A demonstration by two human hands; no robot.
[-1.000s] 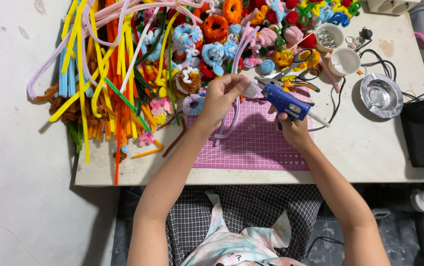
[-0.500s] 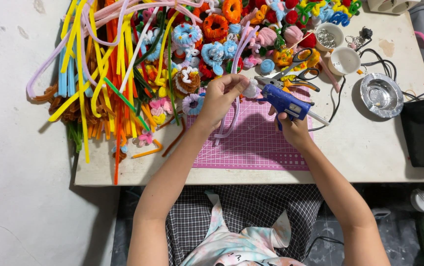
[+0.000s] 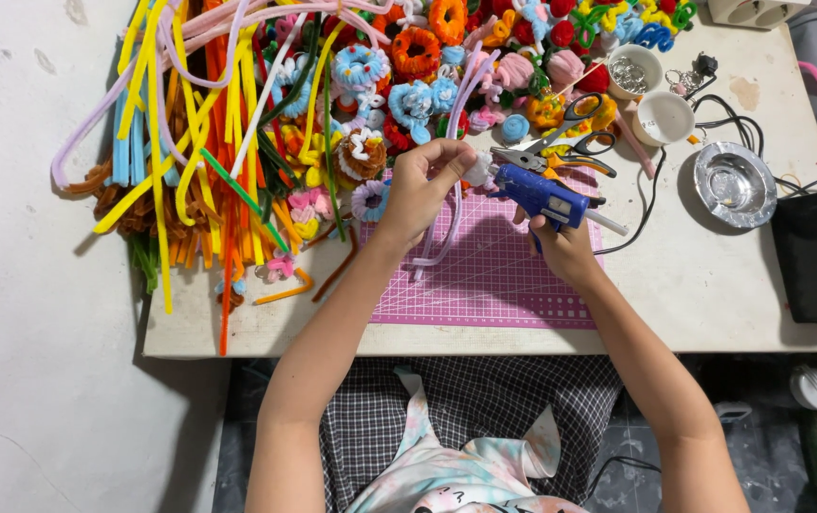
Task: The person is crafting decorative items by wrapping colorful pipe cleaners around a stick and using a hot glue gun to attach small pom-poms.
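I see the left hand [image 3: 424, 186] pinching a small white piece [image 3: 476, 171] above the pink mat [image 3: 494, 275]; the right hand [image 3: 560, 242] grips a blue glue gun [image 3: 543, 197] there. Pipe cleaners [image 3: 199, 142] crowd the white table [image 3: 703, 275] left of it.

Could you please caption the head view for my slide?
Right hand aims a blue glue gun at a small piece in the left hand.

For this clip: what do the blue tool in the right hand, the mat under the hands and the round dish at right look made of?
Blue glue gun: looks like moulded plastic, smooth with a slight sheen. Pink cutting mat: probably flexible vinyl or rubber, matte, printed with a grid. Round dish: likely thin metal or foil, silvery and reflective with a crimped rim.
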